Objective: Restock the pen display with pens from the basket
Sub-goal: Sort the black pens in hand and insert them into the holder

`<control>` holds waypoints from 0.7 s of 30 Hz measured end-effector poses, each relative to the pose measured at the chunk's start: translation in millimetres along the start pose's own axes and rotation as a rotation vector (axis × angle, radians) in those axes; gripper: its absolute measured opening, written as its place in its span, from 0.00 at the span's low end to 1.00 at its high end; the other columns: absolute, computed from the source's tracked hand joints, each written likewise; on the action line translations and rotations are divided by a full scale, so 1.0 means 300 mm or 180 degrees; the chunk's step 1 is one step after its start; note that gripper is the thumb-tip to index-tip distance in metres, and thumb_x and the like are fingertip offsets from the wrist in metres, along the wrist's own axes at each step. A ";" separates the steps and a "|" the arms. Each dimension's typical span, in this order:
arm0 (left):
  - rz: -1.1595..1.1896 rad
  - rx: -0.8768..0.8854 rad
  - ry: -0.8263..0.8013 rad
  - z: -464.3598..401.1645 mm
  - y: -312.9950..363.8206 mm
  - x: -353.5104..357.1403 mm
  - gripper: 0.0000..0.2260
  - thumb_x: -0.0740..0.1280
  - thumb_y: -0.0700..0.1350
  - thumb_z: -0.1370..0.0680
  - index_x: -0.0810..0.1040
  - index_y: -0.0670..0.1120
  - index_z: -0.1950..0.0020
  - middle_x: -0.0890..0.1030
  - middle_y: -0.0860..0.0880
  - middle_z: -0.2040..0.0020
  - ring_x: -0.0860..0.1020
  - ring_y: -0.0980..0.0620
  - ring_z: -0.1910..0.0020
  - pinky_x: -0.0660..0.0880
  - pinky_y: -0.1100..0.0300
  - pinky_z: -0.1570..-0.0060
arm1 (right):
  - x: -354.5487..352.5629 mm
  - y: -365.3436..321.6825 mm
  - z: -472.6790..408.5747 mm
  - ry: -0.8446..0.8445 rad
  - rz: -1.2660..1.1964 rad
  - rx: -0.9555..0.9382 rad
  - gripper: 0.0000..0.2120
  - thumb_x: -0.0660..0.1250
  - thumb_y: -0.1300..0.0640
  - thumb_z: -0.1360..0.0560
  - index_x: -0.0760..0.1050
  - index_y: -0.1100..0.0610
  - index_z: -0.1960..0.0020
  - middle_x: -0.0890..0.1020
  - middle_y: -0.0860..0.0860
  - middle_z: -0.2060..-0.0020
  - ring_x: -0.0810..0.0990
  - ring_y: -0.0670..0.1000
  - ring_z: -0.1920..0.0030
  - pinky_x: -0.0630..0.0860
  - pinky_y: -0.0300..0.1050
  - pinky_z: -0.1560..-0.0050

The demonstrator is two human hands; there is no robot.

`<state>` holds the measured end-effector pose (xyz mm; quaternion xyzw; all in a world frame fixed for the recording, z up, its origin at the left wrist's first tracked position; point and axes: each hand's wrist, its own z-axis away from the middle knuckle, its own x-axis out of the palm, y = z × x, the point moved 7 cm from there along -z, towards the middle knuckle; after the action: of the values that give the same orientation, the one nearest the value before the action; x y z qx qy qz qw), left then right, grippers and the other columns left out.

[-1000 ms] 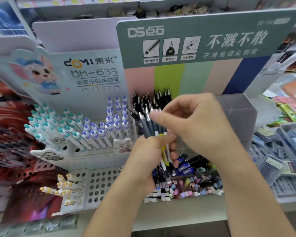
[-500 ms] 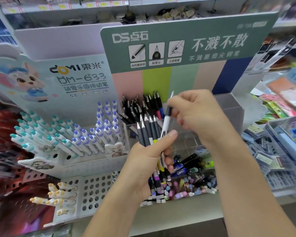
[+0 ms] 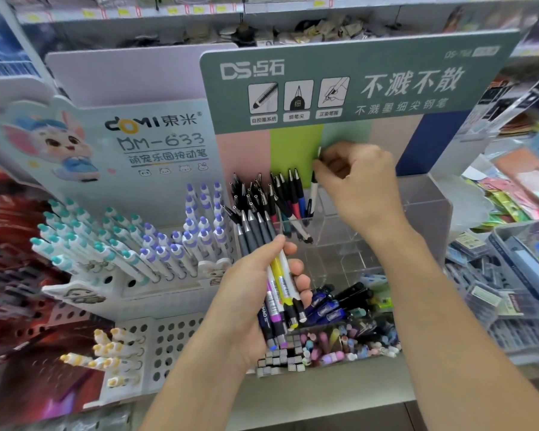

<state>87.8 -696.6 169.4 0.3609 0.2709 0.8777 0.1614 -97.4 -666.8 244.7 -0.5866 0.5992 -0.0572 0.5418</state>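
Observation:
My left hand [image 3: 255,293] grips a bundle of pens [image 3: 274,275] with grey grips pointing up and white, yellow and purple barrels below. Held between the fingertips of my right hand [image 3: 355,178], a single white pen [image 3: 314,194] stands nearly upright over the clear acrylic pen display [image 3: 423,206]. That pen is beside the black pens [image 3: 262,194] standing in the display's upper left compartment. The green header board [image 3: 355,82] rises behind. No basket is in view.
A white rack of teal and purple-capped pens [image 3: 131,244] stands to the left, with a perforated tray of yellow-capped pens [image 3: 112,353] below it. The display's lower compartments hold blue pens and pastel erasers [image 3: 349,331]. Boxed stationery [image 3: 511,290] fills the right shelf.
My right hand pulled one white pen out of the bundle and carried it up and to the right, over the display's upper compartment. My left hand stayed put with the bundle.

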 end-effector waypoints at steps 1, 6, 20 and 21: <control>-0.0005 0.0010 0.0015 0.001 0.002 -0.001 0.08 0.66 0.47 0.19 0.79 0.43 0.51 0.77 0.47 0.67 0.77 0.51 0.71 0.78 0.58 0.71 | 0.023 0.006 0.005 -0.0099 0.0104 -0.0024 0.05 0.71 0.58 0.24 0.83 0.58 0.57 0.82 0.49 0.66 0.78 0.47 0.66 0.79 0.49 0.59; -0.0061 0.0050 0.0069 0.010 0.012 0.004 0.09 0.66 0.47 0.19 0.79 0.42 0.51 0.77 0.47 0.67 0.78 0.51 0.71 0.78 0.58 0.70 | 0.089 0.047 0.029 -0.0364 0.0397 0.0044 0.06 0.71 0.54 0.24 0.84 0.56 0.56 0.85 0.51 0.64 0.82 0.56 0.61 0.80 0.53 0.58; -0.0241 0.0200 0.0097 0.016 0.026 0.030 0.10 0.65 0.47 0.18 0.79 0.41 0.52 0.83 0.43 0.65 0.85 0.45 0.63 0.83 0.51 0.58 | 0.015 -0.016 0.079 -0.0015 -0.0012 0.0352 0.07 0.72 0.52 0.23 0.86 0.54 0.49 0.87 0.46 0.56 0.83 0.42 0.57 0.79 0.40 0.51; -0.0220 0.0180 0.0065 0.014 0.023 0.031 0.10 0.65 0.47 0.18 0.79 0.41 0.52 0.81 0.44 0.66 0.83 0.46 0.65 0.81 0.52 0.60 | -0.007 -0.031 0.090 -0.0010 -0.0105 0.0419 0.07 0.72 0.50 0.23 0.85 0.53 0.53 0.86 0.44 0.60 0.81 0.39 0.60 0.77 0.36 0.55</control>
<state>83.7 -696.1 181.1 0.3467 0.3095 0.8672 0.1786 -72.7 -652.9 241.6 -0.5596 0.5835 -0.1045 0.5792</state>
